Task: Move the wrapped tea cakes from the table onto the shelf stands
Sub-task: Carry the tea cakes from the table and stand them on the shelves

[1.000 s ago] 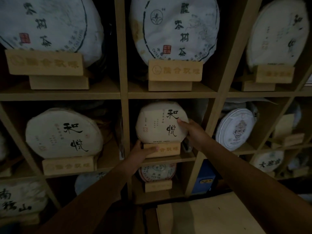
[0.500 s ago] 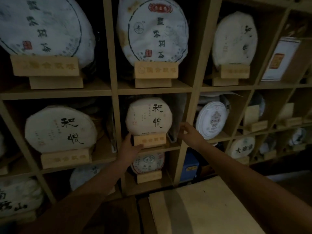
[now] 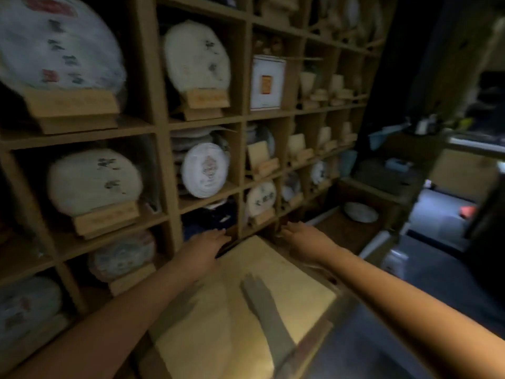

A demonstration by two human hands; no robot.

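- Dim light and blur soften everything; wooden shelves fill the wall before us, and we place all else relative to them.
- Below the shelves sits a pale board, seemingly the table top; it lies bare, with only our arms' shadows across it.
- Our left hand hovers over the board's far left corner, just before the lowest cells, fingers loosely spread and holding nothing.
- Our right hand hovers beside the board's far right corner, likewise flat, spread and empty.
- Most near cells of the shelves hold wrapped cakes upright, each leaning in a small wooden stand so its printed face shows.
- One such cake sits in the middle row, left of centre, seated in its stand; another stands one cell to the right, with a pile of cakes behind it.
- Further right along the shelves, several stands look empty; we judge these are the free places.
- Right of the shelves, well apart from our hands, a loose cake lies flat on a dark low counter.
- We judge that cake is likely the next to fetch, since nothing lies on the board itself.
- Both hands are free and low, suited to reaching rightward for it.
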